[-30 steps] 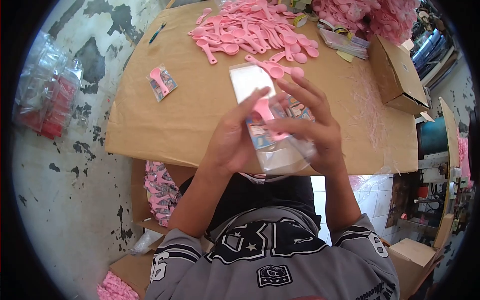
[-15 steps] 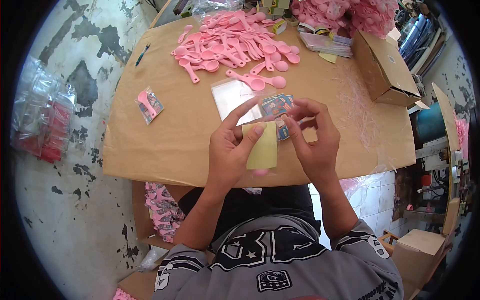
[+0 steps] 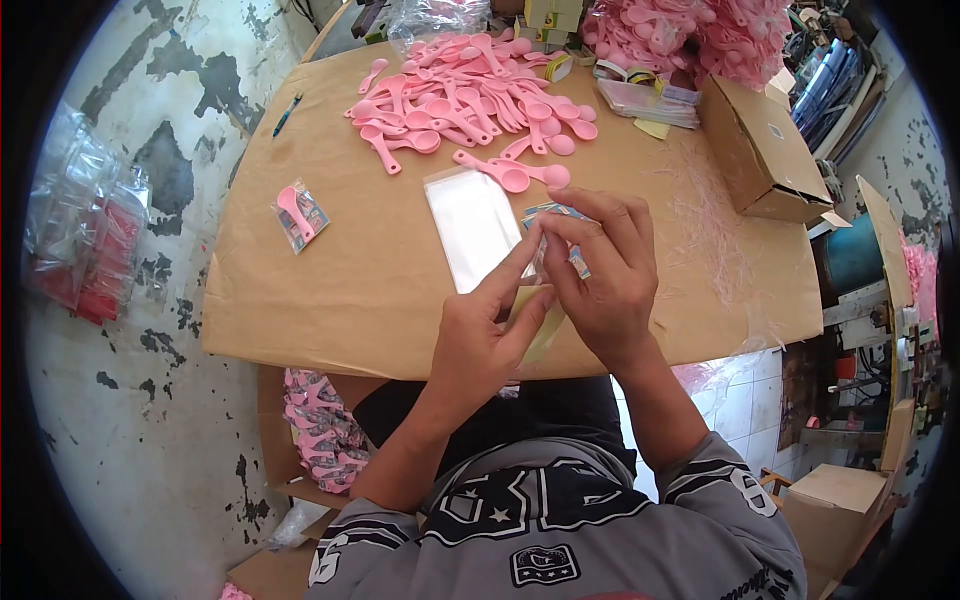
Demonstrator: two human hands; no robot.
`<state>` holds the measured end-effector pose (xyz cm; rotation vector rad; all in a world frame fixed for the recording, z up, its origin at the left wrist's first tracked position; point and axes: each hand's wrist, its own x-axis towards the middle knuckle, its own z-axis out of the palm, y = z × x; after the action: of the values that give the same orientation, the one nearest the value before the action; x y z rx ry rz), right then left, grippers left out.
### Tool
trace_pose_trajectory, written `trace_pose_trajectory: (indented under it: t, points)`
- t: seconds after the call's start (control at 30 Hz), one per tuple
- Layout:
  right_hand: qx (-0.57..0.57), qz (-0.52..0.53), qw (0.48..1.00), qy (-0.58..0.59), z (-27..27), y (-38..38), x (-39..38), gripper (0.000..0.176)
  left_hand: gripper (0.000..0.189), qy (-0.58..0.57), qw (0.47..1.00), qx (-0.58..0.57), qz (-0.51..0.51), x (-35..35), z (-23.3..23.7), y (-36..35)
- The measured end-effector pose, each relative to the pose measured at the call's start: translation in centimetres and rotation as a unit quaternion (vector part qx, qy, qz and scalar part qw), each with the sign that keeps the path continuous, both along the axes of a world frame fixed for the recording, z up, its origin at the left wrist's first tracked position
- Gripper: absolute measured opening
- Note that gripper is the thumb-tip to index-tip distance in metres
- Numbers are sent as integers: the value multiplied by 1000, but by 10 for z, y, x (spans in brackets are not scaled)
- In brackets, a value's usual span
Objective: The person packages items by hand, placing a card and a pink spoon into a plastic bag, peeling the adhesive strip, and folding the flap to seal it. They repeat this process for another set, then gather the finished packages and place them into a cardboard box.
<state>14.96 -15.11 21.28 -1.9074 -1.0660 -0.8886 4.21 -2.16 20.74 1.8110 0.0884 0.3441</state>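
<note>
A small packing workshop: a cardboard-covered table (image 3: 330, 300) heaped with loose pink plastic spoons (image 3: 470, 85), a stack of clear bags (image 3: 472, 226), cardboard boxes (image 3: 762, 150), and a peeling-paint concrete floor (image 3: 150, 420) holding more bagged stock.

On the table (image 3: 330, 290), a spoon pile (image 3: 460, 85) lies top centre, 1 packet (image 3: 299, 215) centre-left, a box (image 3: 765, 150) upper right. The bags (image 3: 470, 225) lie mid-frame, above the left hand (image 3: 480, 335), strip (image 3: 545, 335) and right hand (image 3: 605, 285).
</note>
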Motion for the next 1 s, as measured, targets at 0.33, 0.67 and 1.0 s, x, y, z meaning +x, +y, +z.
trace_pose_trajectory:
  t: [0.33,0.67,1.0]
  points:
    - [330,126,876,327,12,-17,30,15,59,23,977,-210,-40,3,-7,2]
    - [0,18,1000,17,8,-13,10,27,68,16,988,-149,-34,8,-3,-1]
    - [28,14,999,31,1,-19,17,20,67,-21,994,101,-24,13,1,-14]
